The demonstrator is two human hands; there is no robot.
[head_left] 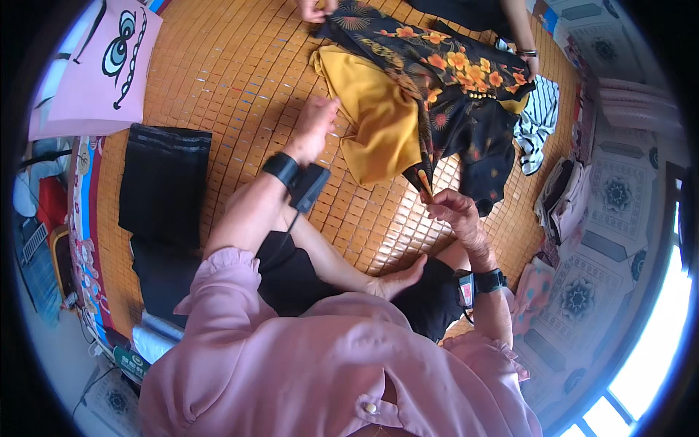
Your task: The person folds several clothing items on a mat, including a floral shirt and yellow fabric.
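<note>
A black garment with orange flowers (466,69) and a yellow lining (378,120) is spread out in front of me. My left hand (314,130) is closed at the left edge of the yellow cloth, fingertips against it and slightly blurred. Lower and to the right, my right hand (457,217) pinches a dark, pointed corner of the same garment between thumb and fingers. Across from me, another person's hand (314,10) touches the garment's far left end. That person's other hand (532,67) rests at its right side.
A woven bamboo mat (240,95) lies under everything. Folded black cloth (166,182) is at the left, below a pink bag with a cartoon face (109,65). A striped cloth (537,124) and folded clothes (564,197) lie to the right. My bare foot (400,280) is close by.
</note>
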